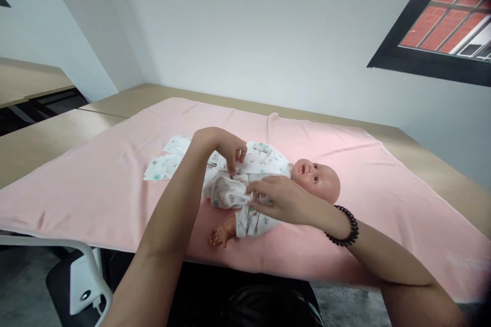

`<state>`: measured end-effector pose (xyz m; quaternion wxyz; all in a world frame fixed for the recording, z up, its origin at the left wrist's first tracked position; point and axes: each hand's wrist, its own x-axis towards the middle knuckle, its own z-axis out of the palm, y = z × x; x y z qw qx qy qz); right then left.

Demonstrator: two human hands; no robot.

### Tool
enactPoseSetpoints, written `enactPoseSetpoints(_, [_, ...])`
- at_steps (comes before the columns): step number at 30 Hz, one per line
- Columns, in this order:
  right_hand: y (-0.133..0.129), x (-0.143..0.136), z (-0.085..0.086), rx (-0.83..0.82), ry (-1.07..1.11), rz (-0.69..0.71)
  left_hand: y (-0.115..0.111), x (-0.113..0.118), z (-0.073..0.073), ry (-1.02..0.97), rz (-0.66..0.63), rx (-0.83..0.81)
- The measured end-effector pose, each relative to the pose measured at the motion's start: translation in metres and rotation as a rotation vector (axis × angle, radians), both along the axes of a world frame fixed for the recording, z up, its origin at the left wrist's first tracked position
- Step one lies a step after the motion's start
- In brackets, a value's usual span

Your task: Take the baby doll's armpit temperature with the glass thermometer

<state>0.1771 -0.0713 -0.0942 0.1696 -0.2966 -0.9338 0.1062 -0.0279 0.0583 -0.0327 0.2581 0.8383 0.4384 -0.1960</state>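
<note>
A bald baby doll lies on its back, head to the right, dressed in a white printed baby outfit. The outfit's legs stretch out to the left. My left hand hangs over the doll's middle with loosely bent fingers, thumb and index apart, and nothing visible in them. Lower and to the right, my right hand reaches across the chest, its fingertips closed on a lifted front flap of the outfit. The doll's bare hand pokes out of the near sleeve.
Under the doll a pink blanket covers most of a wooden table, hanging over its front edge. A white wall rises behind, with a dark-framed window at upper right. A white device stands below at the left.
</note>
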Motion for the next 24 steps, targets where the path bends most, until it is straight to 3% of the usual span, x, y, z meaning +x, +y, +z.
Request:
enactPoseSetpoints(1, [-0.005, 0.006, 0.007, -0.113, -0.026, 0.088, 0.001, 0.003, -0.003, 0.037, 0.02, 0.027])
enactPoseSetpoints(3, [-0.009, 0.017, 0.018, -0.191, -0.045, 0.123, 0.0, 0.011, -0.007, 0.097, 0.053, 0.072])
enactPoseSetpoints(8, [0.023, 0.042, 0.022, 0.127, -0.099, -0.241, -0.007, 0.01, -0.001, 0.024, 0.045, 0.145])
enactPoseSetpoints(11, [0.049, 0.05, 0.015, 0.162, -0.248, -0.297, -0.008, -0.002, 0.007, -0.097, 0.017, 0.236])
enactPoseSetpoints(15, [0.067, 0.048, 0.019, 0.085, -0.381, -0.313, -0.003, -0.012, 0.01, -0.282, 0.099, 0.478])
enactPoseSetpoints(20, [0.078, 0.045, 0.034, 0.103, -0.349, -0.394, 0.012, -0.004, -0.006, -0.543, 0.196, 0.725])
enactPoseSetpoints(24, [0.088, 0.035, 0.029, 0.076, -0.303, -0.466, 0.022, 0.007, -0.019, -0.659, 0.228, 0.8])
